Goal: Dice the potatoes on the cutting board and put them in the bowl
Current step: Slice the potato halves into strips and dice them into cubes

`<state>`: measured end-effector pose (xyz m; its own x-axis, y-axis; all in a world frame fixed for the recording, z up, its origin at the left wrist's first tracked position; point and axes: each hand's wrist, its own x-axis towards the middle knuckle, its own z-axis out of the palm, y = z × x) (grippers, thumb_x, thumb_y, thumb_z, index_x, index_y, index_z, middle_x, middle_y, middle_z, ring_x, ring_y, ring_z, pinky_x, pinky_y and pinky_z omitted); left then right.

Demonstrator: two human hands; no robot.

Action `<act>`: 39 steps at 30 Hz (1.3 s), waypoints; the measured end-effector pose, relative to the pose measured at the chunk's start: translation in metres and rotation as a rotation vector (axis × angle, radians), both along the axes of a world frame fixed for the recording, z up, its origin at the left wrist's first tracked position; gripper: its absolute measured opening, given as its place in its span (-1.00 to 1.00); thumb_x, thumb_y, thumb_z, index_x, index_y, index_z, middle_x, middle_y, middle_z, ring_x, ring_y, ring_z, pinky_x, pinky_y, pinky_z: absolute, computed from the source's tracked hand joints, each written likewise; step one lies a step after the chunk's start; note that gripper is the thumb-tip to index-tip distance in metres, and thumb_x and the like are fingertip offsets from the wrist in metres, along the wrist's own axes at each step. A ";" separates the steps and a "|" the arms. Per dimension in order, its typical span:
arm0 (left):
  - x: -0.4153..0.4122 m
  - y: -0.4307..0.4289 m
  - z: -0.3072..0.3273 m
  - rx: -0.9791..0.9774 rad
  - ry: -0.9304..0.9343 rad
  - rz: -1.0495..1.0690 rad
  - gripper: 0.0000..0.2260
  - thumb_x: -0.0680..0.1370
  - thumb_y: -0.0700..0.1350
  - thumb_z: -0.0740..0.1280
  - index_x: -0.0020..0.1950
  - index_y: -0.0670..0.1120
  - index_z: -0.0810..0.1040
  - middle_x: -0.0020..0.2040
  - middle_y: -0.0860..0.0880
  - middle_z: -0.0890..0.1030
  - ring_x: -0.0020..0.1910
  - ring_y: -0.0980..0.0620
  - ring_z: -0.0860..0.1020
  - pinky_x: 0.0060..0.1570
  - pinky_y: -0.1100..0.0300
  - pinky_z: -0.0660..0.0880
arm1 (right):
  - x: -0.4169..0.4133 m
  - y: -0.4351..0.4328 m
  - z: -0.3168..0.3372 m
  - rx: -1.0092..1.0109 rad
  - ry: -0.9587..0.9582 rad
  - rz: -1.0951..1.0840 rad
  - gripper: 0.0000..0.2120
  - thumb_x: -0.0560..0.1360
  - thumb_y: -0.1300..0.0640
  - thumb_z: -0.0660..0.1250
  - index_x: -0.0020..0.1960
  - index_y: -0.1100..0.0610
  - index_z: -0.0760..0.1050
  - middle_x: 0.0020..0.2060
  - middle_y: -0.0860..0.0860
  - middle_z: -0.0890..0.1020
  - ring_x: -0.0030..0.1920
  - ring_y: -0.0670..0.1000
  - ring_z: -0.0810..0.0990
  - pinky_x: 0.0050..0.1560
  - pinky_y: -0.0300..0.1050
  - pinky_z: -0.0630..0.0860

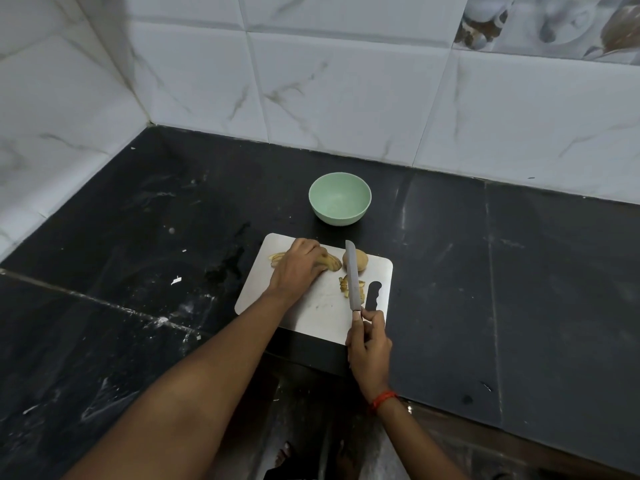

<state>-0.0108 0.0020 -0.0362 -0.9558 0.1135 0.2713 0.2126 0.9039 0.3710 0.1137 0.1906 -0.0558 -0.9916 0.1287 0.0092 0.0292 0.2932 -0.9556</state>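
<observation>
A steel cutting board (311, 306) lies on the black counter. My left hand (298, 265) rests curled over a sliced potato piece (330, 262) at the board's far side. More slices (277, 258) stick out to the left of that hand. A whole potato (362, 259) sits to the right. My right hand (369, 344) grips a knife (353, 275) by its handle, the blade pointing away over a small pile of cut pieces (346, 285). A pale green bowl (340, 198) stands beyond the board; its inside looks empty.
The black counter (138, 254) runs into a corner of white tiled walls at the back and left. Small white scraps (176, 280) lie on it left of the board. The counter's front edge is near my right wrist. Bare feet show on the floor below.
</observation>
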 end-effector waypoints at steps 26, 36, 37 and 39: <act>0.041 -0.002 0.004 0.245 -0.119 0.156 -0.69 0.56 -0.13 0.44 0.30 -0.05 0.56 0.12 0.01 0.63 0.01 0.04 0.58 0.04 0.09 0.56 | 0.000 0.000 0.001 -0.021 0.058 0.002 -0.88 0.65 0.03 0.23 -0.07 -0.03 0.38 -0.42 0.04 0.51 -0.43 0.05 0.50 -0.44 0.13 0.47; 0.073 -0.038 -0.012 0.280 -0.263 0.068 -0.65 0.50 -0.07 0.52 0.28 0.00 0.63 0.26 0.10 0.54 0.07 0.14 0.54 0.14 0.16 0.53 | 0.001 -0.001 0.003 -0.026 0.069 0.019 -0.89 0.63 -0.03 0.20 -0.03 -0.02 0.40 -0.40 0.05 0.51 -0.40 0.08 0.50 -0.42 0.04 0.47; 0.072 -0.041 -0.013 0.236 -0.288 0.011 -0.59 0.49 -0.12 0.52 0.33 0.00 0.61 0.34 0.08 0.53 0.19 0.09 0.52 0.23 0.13 0.50 | 0.001 -0.001 0.003 -0.019 0.069 0.019 -0.89 0.63 -0.03 0.20 -0.03 -0.02 0.40 -0.40 0.04 0.51 -0.40 0.07 0.49 -0.43 0.05 0.47; 0.070 -0.044 -0.017 0.112 -0.298 -0.059 -0.57 0.50 -0.18 0.50 0.37 -0.01 0.60 0.43 0.05 0.51 0.32 -0.01 0.46 0.31 0.12 0.45 | 0.001 -0.001 0.002 -0.007 0.059 0.029 -0.91 0.64 0.00 0.21 -0.03 -0.02 0.40 -0.40 0.03 0.51 -0.41 0.06 0.49 -0.43 0.08 0.47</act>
